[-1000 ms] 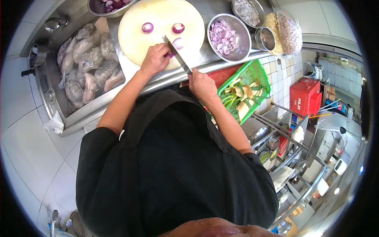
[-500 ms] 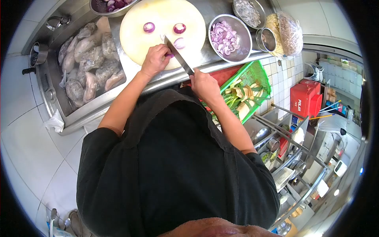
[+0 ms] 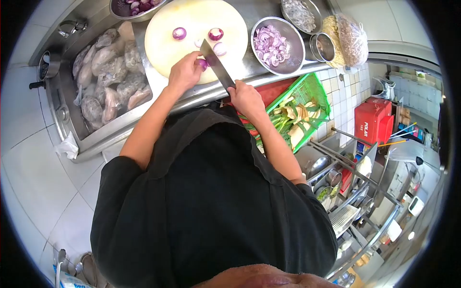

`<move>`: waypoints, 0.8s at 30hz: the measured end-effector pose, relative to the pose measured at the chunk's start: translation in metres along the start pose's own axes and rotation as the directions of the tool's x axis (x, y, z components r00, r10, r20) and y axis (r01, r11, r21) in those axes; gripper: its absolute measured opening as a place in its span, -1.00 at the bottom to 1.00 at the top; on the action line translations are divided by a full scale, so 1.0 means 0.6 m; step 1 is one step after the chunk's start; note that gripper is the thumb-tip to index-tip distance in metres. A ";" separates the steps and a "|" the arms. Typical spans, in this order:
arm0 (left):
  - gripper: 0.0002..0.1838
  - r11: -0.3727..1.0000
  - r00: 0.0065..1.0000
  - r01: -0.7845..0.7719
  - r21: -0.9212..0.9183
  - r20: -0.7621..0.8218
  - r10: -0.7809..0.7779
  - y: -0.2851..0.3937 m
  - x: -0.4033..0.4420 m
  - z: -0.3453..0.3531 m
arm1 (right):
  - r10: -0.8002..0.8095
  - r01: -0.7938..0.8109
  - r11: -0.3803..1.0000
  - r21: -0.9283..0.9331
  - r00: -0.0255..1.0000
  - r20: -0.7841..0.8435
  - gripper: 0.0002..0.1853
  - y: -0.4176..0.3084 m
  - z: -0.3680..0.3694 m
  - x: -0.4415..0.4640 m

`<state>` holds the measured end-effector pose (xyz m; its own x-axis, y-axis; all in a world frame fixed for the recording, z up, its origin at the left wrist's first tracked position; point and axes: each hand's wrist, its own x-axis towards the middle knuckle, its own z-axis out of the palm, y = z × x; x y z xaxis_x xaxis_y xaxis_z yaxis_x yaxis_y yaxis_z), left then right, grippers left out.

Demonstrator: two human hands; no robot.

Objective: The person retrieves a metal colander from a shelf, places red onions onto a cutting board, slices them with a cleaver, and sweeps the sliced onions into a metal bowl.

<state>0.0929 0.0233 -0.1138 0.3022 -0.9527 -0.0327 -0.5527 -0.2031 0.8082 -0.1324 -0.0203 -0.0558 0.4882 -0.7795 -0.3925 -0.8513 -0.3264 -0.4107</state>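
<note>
My left hand (image 3: pixel 185 72) is closed on a purple onion piece (image 3: pixel 202 64) at the near side of the round, pale cutting board (image 3: pixel 161 53). A knife (image 3: pixel 217 66) is gripped by its handle in my right hand (image 3: pixel 247 98). Its wide blade points away from me across the board, beside the onion piece. Farther up the board lie two purple onions (image 3: pixel 179 33) with pale cut spots. A paler onion piece (image 3: pixel 219 49) rests just right of the blade, and a small whitish scrap (image 3: pixel 198 43) is near the tip.
Right of the board stands a metal colander (image 3: pixel 300 53) of sliced onion; another colander (image 3: pixel 113 10) holds onions at upper left. The sink (image 3: pixel 72 113) contains bagged, pale lumps. A green basket (image 3: pixel 322 93) of vegetables sits below the counter edge.
My left hand has shifted slightly left and opened up the view of the onion piece. The knife blade has turned, showing more of its flat side. The onions on the board look unmoved.
</note>
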 end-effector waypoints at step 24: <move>-0.87 0.864 0.862 -0.500 0.060 -0.062 0.504 -0.081 0.019 0.020 | -0.075 0.068 0.992 -0.102 0.995 -0.068 -0.75 -0.038 -0.001 -0.021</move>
<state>0.1138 0.0197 -0.1605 0.0303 -0.9092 0.4152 -0.6755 0.2875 0.6790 -0.1193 -0.0033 -0.0411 0.5366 -0.7874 -0.3035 -0.8312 -0.4313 -0.3508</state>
